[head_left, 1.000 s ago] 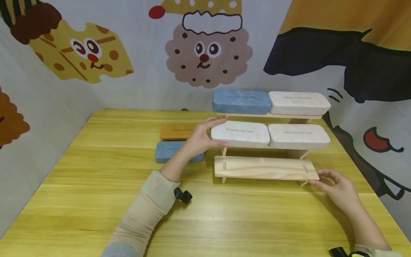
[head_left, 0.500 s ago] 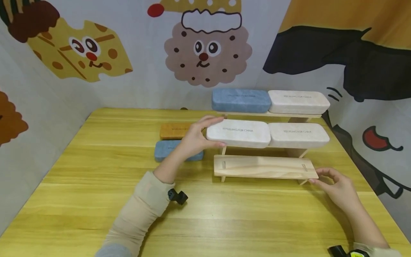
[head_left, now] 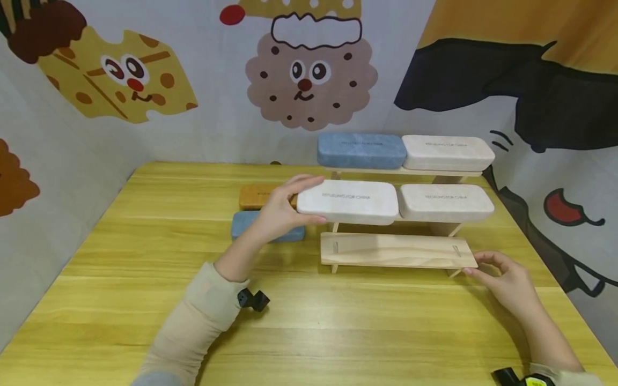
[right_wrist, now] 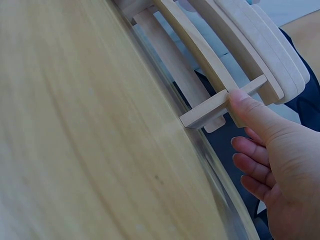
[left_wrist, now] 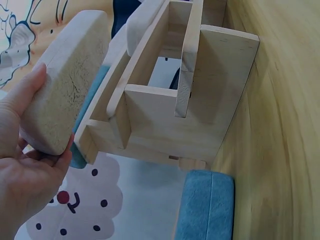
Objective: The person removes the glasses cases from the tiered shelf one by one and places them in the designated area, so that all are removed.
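Observation:
My left hand (head_left: 280, 212) grips the left end of a white glasses case (head_left: 347, 202), thumb on the near side and fingers on the far side. In the left wrist view the case (left_wrist: 67, 85) is held out from the wooden tiered rack (left_wrist: 165, 120). A small gap parts it from a second white case (head_left: 446, 202) on the middle shelf. My right hand (head_left: 512, 281) pinches the right front corner of the rack's lowest shelf (head_left: 398, 251); the right wrist view has the thumb (right_wrist: 245, 102) on the wood there.
A blue case (head_left: 361, 150) and a white case (head_left: 448, 153) sit side by side on the top shelf. Left of the rack, an orange case (head_left: 253, 196) and another blue case (head_left: 243, 224) lie on the wooden table (head_left: 314, 332), partly behind my left hand. A printed curtain (head_left: 217, 134) hangs behind.
My left hand has drawn the white case leftward and toward me, off the middle shelf, opening a gap to its neighbour. My right hand stays at the lowest shelf's corner.

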`<state>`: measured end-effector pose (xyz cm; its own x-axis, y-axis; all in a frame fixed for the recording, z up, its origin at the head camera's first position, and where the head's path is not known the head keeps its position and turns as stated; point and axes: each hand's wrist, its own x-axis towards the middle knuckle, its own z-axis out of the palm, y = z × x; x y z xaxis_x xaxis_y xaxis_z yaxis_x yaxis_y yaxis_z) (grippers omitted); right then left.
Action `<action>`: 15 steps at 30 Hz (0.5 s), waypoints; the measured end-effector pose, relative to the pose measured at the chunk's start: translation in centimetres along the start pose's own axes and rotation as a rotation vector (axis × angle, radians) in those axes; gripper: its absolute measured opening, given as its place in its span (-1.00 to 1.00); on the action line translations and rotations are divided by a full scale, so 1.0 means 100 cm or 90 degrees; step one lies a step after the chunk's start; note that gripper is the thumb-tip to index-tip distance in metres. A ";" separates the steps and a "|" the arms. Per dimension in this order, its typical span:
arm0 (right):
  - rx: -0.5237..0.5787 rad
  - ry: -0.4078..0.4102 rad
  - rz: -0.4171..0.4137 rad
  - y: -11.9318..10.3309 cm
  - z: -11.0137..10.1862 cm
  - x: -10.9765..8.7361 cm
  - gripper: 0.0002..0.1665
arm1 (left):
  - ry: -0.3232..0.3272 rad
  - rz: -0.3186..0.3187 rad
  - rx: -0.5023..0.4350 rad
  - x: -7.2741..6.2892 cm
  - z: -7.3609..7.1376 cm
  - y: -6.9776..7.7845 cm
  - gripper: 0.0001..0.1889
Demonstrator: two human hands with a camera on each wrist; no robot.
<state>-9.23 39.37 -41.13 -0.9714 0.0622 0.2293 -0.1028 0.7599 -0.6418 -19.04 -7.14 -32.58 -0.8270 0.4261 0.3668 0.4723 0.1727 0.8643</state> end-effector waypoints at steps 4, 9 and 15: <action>-0.008 -0.002 0.011 -0.001 -0.001 0.000 -0.53 | 0.006 0.009 -0.015 -0.007 -0.005 0.003 -0.21; -0.016 -0.006 0.020 -0.002 -0.001 -0.001 -0.51 | 0.015 0.011 -0.026 -0.017 -0.012 0.008 -0.22; -0.017 -0.003 0.015 -0.002 -0.001 -0.001 -0.52 | 0.023 -0.005 -0.045 -0.029 -0.021 0.008 -0.21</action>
<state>-9.13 39.30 -40.97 -0.9743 0.0773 0.2114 -0.0747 0.7752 -0.6273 -16.86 -10.11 -32.23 -0.8417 0.3919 0.3715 0.4444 0.1120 0.8888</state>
